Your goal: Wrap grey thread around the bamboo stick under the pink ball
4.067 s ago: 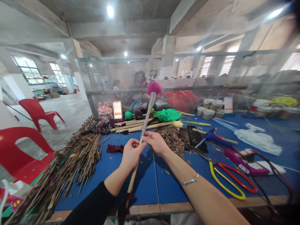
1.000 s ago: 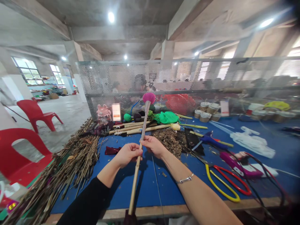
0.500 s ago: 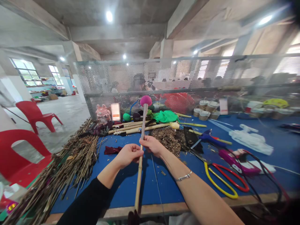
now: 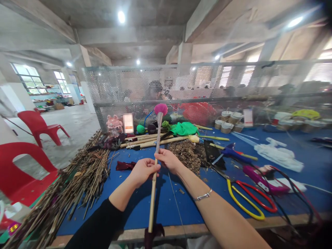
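A bamboo stick (image 4: 153, 199) stands tilted in front of me, topped by a round magenta fabric ball (image 4: 160, 109). Greyish wrapping (image 4: 158, 131) covers its upper part below the ball. My left hand (image 4: 144, 172) is closed around the stick, thumb and fingers pinching it. Just above, my right hand (image 4: 167, 159) pinches the stick at the lower end of the wrapping. Dark maroon cloth (image 4: 151, 235) shows by the stick's bottom end at the table edge. Another dark red cloth piece (image 4: 124, 166) lies left of my left hand.
A bundle of thin twigs (image 4: 85, 173) covers the table's left side. Large scissors with red and yellow handles (image 4: 246, 199) lie right, near a magenta device (image 4: 267, 180) with cables. Behind my hands are dry brown chips (image 4: 184, 154), green cloth (image 4: 184, 128) and bamboo sticks (image 4: 147, 140). A perforated metal screen (image 4: 119, 83) stands behind.
The stick and its magenta ball have shifted very slightly, the ball a little up and left. More of the maroon cloth shows at the bottom. Both hands keep their grip.
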